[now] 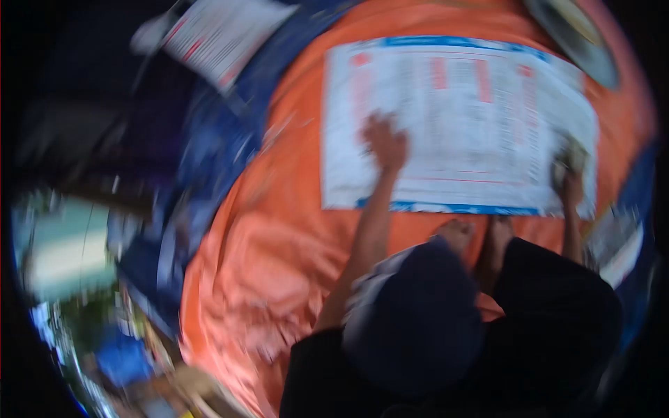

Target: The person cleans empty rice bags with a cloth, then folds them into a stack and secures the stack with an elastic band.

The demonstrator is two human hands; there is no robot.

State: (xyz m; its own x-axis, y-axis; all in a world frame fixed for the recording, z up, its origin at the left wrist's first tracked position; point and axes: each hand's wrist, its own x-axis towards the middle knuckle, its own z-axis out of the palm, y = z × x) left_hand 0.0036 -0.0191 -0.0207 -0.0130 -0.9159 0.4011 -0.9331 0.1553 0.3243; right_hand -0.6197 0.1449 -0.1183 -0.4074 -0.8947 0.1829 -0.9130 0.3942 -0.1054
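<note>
Sheet (460, 139), white with print and blue edges, lies on an orange tarp (244, 258). Left hand (387, 145) is over its left part, fingers spread. Right hand (571, 187) meets a blurred greyish thing (573, 155) at its right end; I cannot tell whether those fingers pinch it. 2 bare feet (457, 233) are near.

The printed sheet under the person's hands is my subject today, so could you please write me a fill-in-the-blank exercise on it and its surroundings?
1. The printed sheet lies on a tarpaulin coloured ____.
2. The strips along its long edges are ____.
3. The left hand has spread fingers; the right hand is near the sheet's ____ end in this view.
4. Just below its lower edge are two bare ____.

Missing words: orange; blue; right; feet.
</note>
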